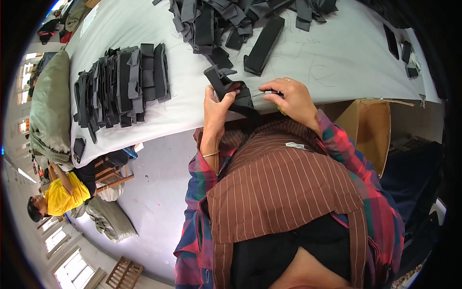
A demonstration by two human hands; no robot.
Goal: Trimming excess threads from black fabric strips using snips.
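My left hand (pixel 216 107) grips a dark grey fabric strip (pixel 244 100) at the table's front edge, thumb on top, with part of the cloth folded and hanging down. Close to its right, my right hand (pixel 294 96) pinches a small tool (pixel 269 92) with a dark body and a thin metal tip pointing at the cloth. The tool's exact kind is mostly hidden by the fingers. Just beyond my hands lies a folded black strip (pixel 264 45). Farther back is a loose heap of dark grey strips (pixel 226 19). To the left, several similar strips (pixel 120 86) lie packed in a row.
Loose threads are scattered on the white-covered table (pixel 332 62). A flat black object (pixel 391 41) lies at its far right. Below the right edge stands an open cardboard box (pixel 373 127). Stuffed sacks (pixel 50 101) and a person in yellow (pixel 67 195) are to the left.
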